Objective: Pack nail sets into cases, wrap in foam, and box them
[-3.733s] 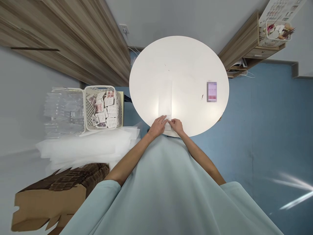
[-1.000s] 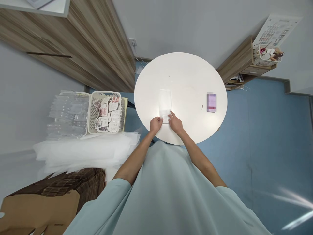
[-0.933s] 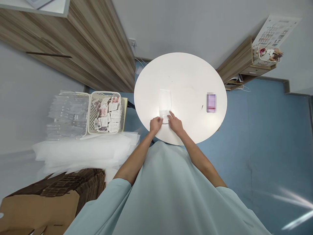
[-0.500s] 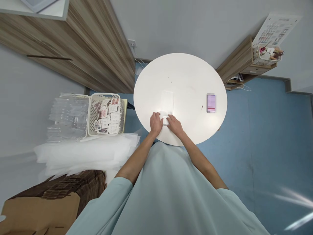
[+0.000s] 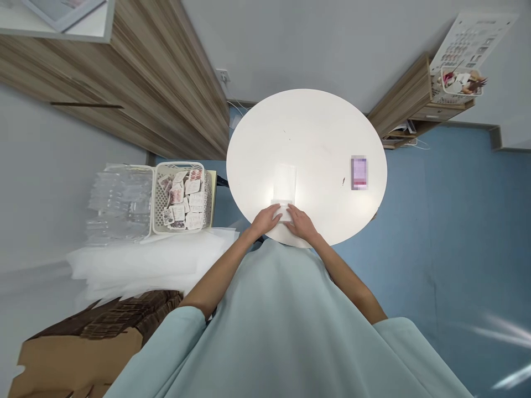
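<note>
On the near side of the round white table (image 5: 319, 119) lies a thin translucent white sheet (image 5: 285, 179), its long part stretching away from me. At its near end is a small flat white bundle (image 5: 285, 213); what is inside it cannot be made out. My left hand (image 5: 267, 219) grips the bundle's left side with bent fingers. From the right, my right hand (image 5: 301, 222) holds the opposite side, fingertips on its top edge.
A pink and purple blurred box (image 5: 359, 173) sits at the table's right. Left of the table are a white basket of printed cards (image 5: 182, 199), clear plastic packs (image 5: 120, 202), stacked white sheets (image 5: 141, 260) and folded brown cardboard (image 5: 78, 359). A wood-grain cabinet (image 5: 157, 72) stands behind.
Both hands have shifted slightly toward me, with the near end of the sheet between them. A wider white band now shows across the bundle's far edge.
</note>
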Tool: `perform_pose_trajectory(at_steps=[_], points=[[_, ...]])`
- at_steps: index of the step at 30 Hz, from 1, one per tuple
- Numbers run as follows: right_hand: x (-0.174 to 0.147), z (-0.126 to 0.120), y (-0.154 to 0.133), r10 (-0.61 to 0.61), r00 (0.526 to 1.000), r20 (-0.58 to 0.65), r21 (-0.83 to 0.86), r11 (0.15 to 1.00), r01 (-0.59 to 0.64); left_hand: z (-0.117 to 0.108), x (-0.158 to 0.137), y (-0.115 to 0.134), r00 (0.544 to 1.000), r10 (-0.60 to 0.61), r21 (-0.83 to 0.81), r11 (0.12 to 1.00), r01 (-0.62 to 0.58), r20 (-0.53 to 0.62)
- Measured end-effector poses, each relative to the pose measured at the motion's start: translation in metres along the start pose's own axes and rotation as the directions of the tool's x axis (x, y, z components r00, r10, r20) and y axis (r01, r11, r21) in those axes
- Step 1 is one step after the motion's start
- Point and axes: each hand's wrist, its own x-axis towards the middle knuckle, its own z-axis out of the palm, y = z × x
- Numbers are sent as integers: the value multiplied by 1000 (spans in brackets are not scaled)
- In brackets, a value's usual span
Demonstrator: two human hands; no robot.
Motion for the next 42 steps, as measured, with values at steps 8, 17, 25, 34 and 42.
perform_pose_trajectory(at_steps=[8, 17, 25, 34, 42], points=[[-22, 3, -5, 105, 993, -44, 107, 989, -100, 2, -19, -7, 992, -113, -163, 979, 122, 61], [9, -12, -9, 327, 944, -52, 229, 924, -308, -2, 7, -8, 966, -251, -170, 956, 238, -59], [37, -19, -1, 425, 904, -46, 127, 900, -417, 5, 32, -2, 925, -340, -57, 940, 335, -170], [59, -22, -6, 302, 938, -168, -19, 951, -310, 5, 49, 14, 959, -57, 138, 986, 99, -278], [44, -9, -1, 68, 997, -44, -89, 993, -71, -8, 56, 8, 997, 75, 182, 980, -79, 29]])
